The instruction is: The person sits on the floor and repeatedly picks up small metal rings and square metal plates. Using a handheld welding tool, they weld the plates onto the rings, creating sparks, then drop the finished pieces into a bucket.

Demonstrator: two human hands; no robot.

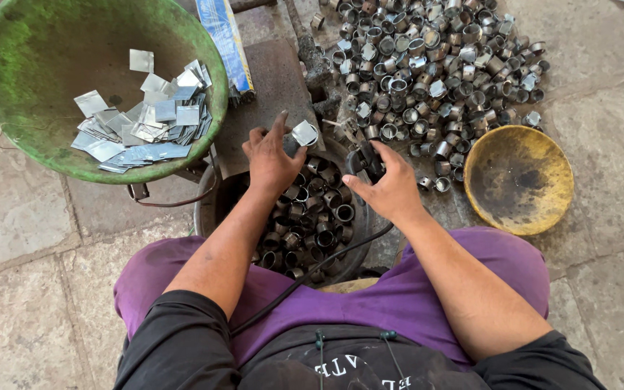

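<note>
My left hand (269,160) holds a small metal ring with a square metal plate (303,133) against it, over a round pan (207,206) full of short metal rings (319,217). My right hand (391,189) grips a black handled tool (364,160) whose black cable (312,271) runs back across my purple-clad lap. The tool's tip sits close to the plate in my left hand. Both hands hover just above the pan between my knees.
A green bowl (30,72) at the upper left holds several flat square metal plates (142,119). A large heap of metal rings (435,65) lies on the stone floor ahead. A worn yellow dish (518,180) sits to the right. A blue packet (225,43) lies by the bowl.
</note>
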